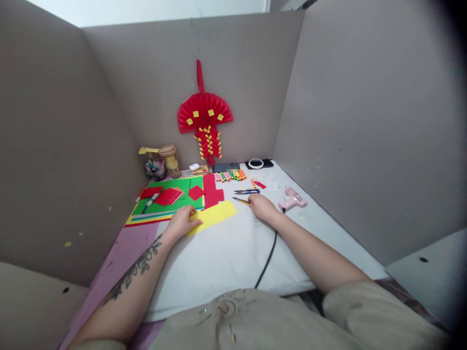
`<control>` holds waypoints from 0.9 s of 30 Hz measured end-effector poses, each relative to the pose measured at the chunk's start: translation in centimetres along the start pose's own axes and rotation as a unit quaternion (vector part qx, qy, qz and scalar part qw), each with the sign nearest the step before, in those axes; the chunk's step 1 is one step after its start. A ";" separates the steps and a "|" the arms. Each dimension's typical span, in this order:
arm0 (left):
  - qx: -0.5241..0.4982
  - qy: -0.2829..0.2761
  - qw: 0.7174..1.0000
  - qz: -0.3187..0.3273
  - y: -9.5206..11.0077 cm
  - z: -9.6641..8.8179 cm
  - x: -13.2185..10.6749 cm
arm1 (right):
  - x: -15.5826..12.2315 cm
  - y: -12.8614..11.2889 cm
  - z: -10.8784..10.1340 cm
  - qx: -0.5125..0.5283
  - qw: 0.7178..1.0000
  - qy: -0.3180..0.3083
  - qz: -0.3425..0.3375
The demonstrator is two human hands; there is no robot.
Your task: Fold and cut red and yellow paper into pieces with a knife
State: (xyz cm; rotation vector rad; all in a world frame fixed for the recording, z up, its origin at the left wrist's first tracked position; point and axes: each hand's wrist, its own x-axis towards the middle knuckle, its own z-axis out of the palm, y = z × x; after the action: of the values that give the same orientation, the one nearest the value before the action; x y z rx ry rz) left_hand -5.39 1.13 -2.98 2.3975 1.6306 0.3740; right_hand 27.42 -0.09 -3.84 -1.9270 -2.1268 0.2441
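A strip of yellow paper (217,215) lies slanted on the white tabletop in front of me. My left hand (181,222) holds its left end, thumb at the near edge and fingers at the far edge. To the right, my right hand (263,208) has its fingers closed at the handle end of a slim pointed cutting tool (242,200) with a yellow-orange and dark handle. Its tip points left, and the fingers hide the rest, so its exact kind is unclear. Just beyond lie blue-handled thread snips (248,192).
Green sheets (175,194) with red cut pieces lie left. Coloured paper rolls (230,176) line the back. A pink glue gun (293,198) with a black cord (268,262) is right. A red fan decoration (205,114) hangs on the grey partition (251,73). A tape roll (256,164) rests behind.
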 end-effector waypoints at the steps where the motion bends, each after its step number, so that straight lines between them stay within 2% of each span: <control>1: -0.006 -0.008 1.000 -0.002 -0.2 0.0 0.2 | 0.0 -0.1 0.1 0.002 1.000 0.000 -0.001; 4: -0.021 -0.026 0.999 0.001 -0.5 0.0 0.5 | -0.1 -0.1 0.2 0.007 1.000 0.010 0.000; 8: -0.053 -0.007 0.998 0.028 -0.8 0.0 0.5 | 0.0 0.5 -0.6 0.007 0.998 0.052 0.018; 13: -0.127 0.017 0.992 -0.004 -0.9 -0.5 0.3 | 0.1 2.5 -2.6 -0.036 0.979 0.140 0.146; 17: -0.225 0.035 0.973 -0.039 -0.5 -1.2 0.2 | 0.5 4.2 -3.2 -0.055 0.964 0.109 0.237; 20: -0.278 0.053 0.957 -0.066 0.0 -1.5 0.0 | 1.0 4.4 -3.1 -0.055 0.960 0.101 0.256; 22: -0.307 0.056 0.947 -0.078 0.2 -1.6 -0.1 | 1.0 3.9 -2.9 -0.046 0.965 0.121 0.229; 23: -0.319 0.055 0.943 -0.080 0.3 -1.6 -0.2 | 0.9 3.5 -2.8 -0.020 0.971 0.142 0.194; 25: -0.338 0.050 0.936 -0.080 0.4 -1.6 -0.3 | 0.5 2.2 -2.4 0.100 0.974 0.188 0.083; 27: -0.349 0.043 0.933 -0.079 0.5 -1.5 -0.3 | -0.3 0.6 -1.9 0.271 0.942 0.197 -0.035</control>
State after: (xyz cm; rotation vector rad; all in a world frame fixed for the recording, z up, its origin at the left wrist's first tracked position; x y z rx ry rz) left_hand -5.58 0.70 -1.47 1.7246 1.3894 0.8664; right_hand 28.56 -0.44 -2.24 -1.4354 -1.6419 0.3527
